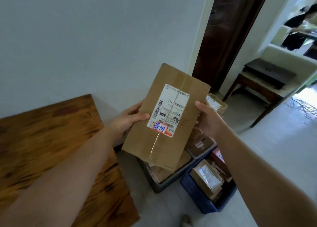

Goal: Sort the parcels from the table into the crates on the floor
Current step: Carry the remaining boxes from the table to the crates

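The pale plaster wall [85,37] fills the upper left of the frame. Below it, at the lower left, lies the brown, dark-grained wooden table [42,132], and the part I can see carries no parcel. The white tiled floor [274,149] runs along the right and the bottom. A dark brown wooden door [228,29] stands at the upper centre, with a dark wooden bench [260,89] to its right.

In the centre I hold up the flat brown cardboard parcel [167,116], taped along its middle and tilted with its top toward the right. It hangs in the air above the crates, touching neither table nor floor.

Beneath it, at the lower centre, 3 crates sit side by side on the floor:
- a dark grey plastic crate [164,183], partly hidden by the parcel
- a blue plastic crate [197,192] to its right, holding a brown labelled box [205,177]
- a grey-rimmed crate [200,155] behind the blue one, also filled with brown boxes

My left hand [130,122] grips the parcel's left edge, thumb on the front face. My right hand [207,120] grips its right edge, thumb over the rim.

The parcel's white printed shipping label [169,106] faces me, upside down. A red-edged sticker [159,129] with blue handwriting sits at the label's lower end.
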